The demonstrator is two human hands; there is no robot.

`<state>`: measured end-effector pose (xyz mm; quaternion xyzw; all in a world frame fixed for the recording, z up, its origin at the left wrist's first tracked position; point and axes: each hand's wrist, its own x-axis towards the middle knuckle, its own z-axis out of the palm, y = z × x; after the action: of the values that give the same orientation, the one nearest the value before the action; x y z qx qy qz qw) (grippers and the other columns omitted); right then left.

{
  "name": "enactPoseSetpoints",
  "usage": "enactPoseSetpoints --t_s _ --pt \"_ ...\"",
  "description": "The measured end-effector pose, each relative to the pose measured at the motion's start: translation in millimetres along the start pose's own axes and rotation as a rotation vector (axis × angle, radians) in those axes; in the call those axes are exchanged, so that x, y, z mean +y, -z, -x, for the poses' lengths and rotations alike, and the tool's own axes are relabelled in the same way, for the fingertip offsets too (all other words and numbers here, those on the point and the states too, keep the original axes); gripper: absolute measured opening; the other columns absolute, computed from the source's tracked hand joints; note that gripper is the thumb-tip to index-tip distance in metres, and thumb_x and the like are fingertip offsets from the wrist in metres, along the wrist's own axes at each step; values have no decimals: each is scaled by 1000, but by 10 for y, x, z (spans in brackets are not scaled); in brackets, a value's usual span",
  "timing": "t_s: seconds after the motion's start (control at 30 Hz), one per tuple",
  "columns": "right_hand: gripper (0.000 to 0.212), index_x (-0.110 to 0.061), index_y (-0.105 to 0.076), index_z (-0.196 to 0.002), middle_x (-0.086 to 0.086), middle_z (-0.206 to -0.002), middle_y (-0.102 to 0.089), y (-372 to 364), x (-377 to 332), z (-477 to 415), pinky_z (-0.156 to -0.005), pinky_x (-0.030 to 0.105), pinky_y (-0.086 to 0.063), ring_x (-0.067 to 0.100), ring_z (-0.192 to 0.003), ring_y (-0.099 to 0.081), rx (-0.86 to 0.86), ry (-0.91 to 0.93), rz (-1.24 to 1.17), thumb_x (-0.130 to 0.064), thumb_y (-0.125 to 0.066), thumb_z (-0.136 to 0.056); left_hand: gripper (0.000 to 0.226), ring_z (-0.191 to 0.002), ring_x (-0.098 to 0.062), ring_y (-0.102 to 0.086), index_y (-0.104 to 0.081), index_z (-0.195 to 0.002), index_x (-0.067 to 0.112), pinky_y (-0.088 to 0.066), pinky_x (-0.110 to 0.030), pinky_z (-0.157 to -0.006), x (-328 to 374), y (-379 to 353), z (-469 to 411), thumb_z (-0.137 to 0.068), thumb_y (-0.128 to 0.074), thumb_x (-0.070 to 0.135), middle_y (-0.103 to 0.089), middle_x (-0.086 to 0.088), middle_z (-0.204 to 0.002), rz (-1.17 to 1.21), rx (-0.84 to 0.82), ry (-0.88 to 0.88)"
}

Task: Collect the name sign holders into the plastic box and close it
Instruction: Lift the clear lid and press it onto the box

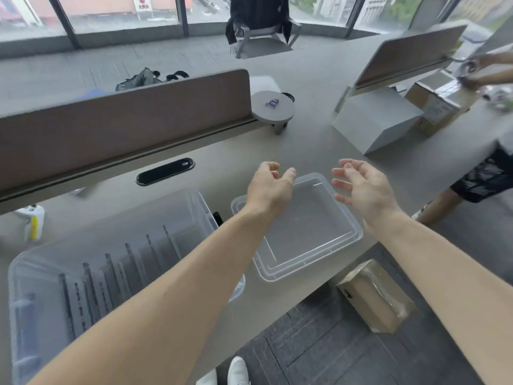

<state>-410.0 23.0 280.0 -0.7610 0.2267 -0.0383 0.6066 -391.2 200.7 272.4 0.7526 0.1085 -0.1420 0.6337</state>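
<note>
A: Where is the plastic box (33, 276)?

B: On the grey desk (311, 145), at about eight o'clock from the middle of the view. It is clear-walled and open on top. Its long axis runs from seven o'clock up toward one o'clock.

A: And the name sign holders (91, 284)?

B: Inside the box — a row of thin clear plates standing on edge, one behind another along that long axis. Each plate's edge points roughly toward eleven o'clock, crosswise to the box. The left forearm crosses over the near right part of the box and hides some of it.

A: The lid (302, 232)?

B: Off the box, lying flat on the desk just beside it at the four o'clock side. It looks rim-up, with its long axis from seven toward one o'clock, much like the box.

A: The hands?

B: Both bare, both empty. The left hand (270, 190) hangs over the lid's far left corner, fingers curled loosely with thumb and fingers apart. The right hand (363, 190) is over the lid's far right edge, palm turned inward, fingers spread — gripping nothing. The two hands are apart, facing each other across the lid. Whether either touches the lid I cannot tell.

A: Anything close by?

B: A black oval cable slot (165, 171) at eleven o'clock from the box, and a cardboard box (372, 298) on the floor at five o'clock from the lid.
</note>
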Motion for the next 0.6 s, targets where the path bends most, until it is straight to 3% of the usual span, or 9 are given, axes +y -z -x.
enactPoseSetpoints --t_s 0.2,0.27,0.33,0.37,0.4,0.43,0.47,0.5,0.6 --pt "11 -25 -60 -110 -1 -109 -68 472 466 -376 -86 39 -55 17 -102 -64 79 -38 126 -26 -50 -104 52 -127 -23 -51 -41 -152 15 -33 -22 -92 -420 -445 -295 -105 -52 35 -49 -3 -149 105 74 246" --pt "13 -24 -60 -112 2 -115 -68 555 656 -602 -88 40 -56 16 -101 -63 81 -63 182 -26 -50 -104 51 -109 -24 -55 -40 -152 12 -35 -22 -85 -615 -579 -437 -106 -49 32 -53 -4 -136 152 133 320" --pt "14 -24 -61 -113 1 -114 -68 601 876 -864 -93 41 -56 17 -102 -64 59 -84 242 -28 -51 -103 52 -87 -22 -57 -39 -154 7 -37 -23 -67 -820 -724 -590 -106 -46 28 -55 -7 -120 145 207 375" --pt "15 -24 -61 -113 0 -112 -68 603 997 -992 -97 43 -56 18 -104 -66 42 -95 268 -29 -52 -102 54 -94 -25 -62 -38 -154 5 -39 -23 -63 -926 -785 -669 -105 -46 26 -59 -13 -126 136 239 398" --pt "16 -24 -62 -113 -1 -111 -68 604 1116 -1109 -100 44 -55 20 -106 -67 31 -109 286 -30 -53 -102 56 -113 -32 -63 -37 -154 5 -46 -25 -71 -1024 -842 -748 -103 -45 25 -58 -18 -139 124 264 415" --pt "16 -23 -62 -112 0 -110 -68 595 1240 -1221 -101 46 -54 22 -109 -67 18 -126 303 -31 -54 -101 58 -130 -36 -55 -36 -154 5 -50 -34 -89 -1128 -900 -823 -101 -45 26 -51 -20 -151 110 290 429" --pt "16 -24 -62 -111 0 -110 -68 572 1363 -1325 -101 47 -54 23 -110 -67 0 -141 324 -32 -54 -100 59 -139 -39 -47 -36 -153 7 -46 -44 -104 -1231 -946 -884 -99 -46 28 -46 -20 -155 99 316 444" --pt "17 -24 -63 -111 1 -113 -68 548 1487 -1418 -101 48 -54 23 -112 -66 -15 -153 348 -33 -55 -99 59 -140 -40 -45 -38 -152 9 -42 -50 -112 -1343 -985 -949 -97 -46 30 -45 -19 -154 88 344 460" --pt "27 -19 -65 -119 2 -118 -69 488 1796 -1645 -103 47 -52 24 -114 -65 -45 -159 436 -33 -58 -98 62 -138 -35 -46 -37 -153 15 -41 -50 -114 -1668 -1067 -1096 -95 -51 33 -46 -12 -153 43 450 497"
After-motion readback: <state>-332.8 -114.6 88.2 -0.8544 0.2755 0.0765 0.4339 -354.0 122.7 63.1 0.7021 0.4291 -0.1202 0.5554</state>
